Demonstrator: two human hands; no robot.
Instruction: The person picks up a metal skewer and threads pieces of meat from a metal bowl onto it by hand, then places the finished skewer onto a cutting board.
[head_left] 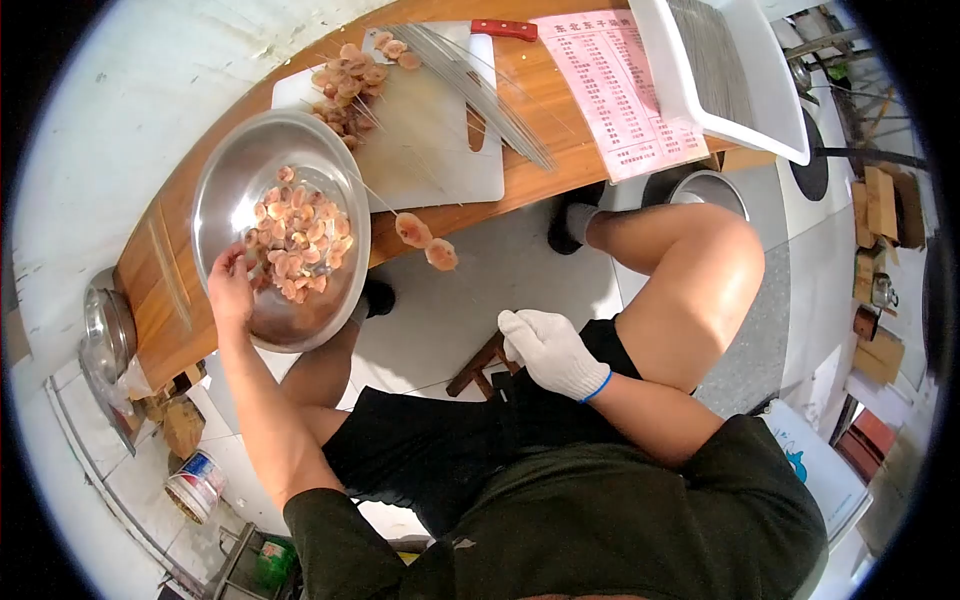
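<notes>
Along the far side, the table (140, 290) bears the board (425, 155); overlapping its left end in view, the bowl (222, 170) holds pieces (300, 235), presumably for easy reach. Left hand (232, 285): bare, among them, fingers half curled, any grip hidden. Right hand (555, 350): gloved, closed, apparently on the near end of the skewer (380, 202), leaving its tip free. The skewer, between bowl and glove, slants away leftward, tip toward the bowl, bearing two threaded pieces (412, 231).

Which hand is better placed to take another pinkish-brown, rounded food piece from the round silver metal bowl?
Left, likely. The bare left hand is over the bowl, fingers by the food pieces. The white-gloved right hand is outside it, apparently gripping a thin skewer.
</notes>
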